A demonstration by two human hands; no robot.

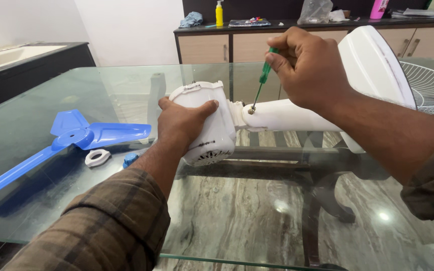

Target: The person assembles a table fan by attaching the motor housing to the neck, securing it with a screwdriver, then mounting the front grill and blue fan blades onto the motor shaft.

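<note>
Two hands on one white fan laid on its side across the glass surface (36, 100). Left hand (184, 125) wraps the motor housing (212, 135), fingers closed over its top, pinning it in place. Right hand (305, 65) is closed in a pinch around a green-handled screwdriver (263, 80), which slants down and to the left; its tip meets a screw (251, 110) at the joint where housing meets the fan's neck (287, 118). Neck runs rightward, roughly level, toward the round base (377, 65). Screw sits just right of the left hand, below the right. Blue blade (76, 138), white ring (97, 157) and small blue cap (130, 159) lie apart on the left; wire guard (430, 88) far right.
</note>
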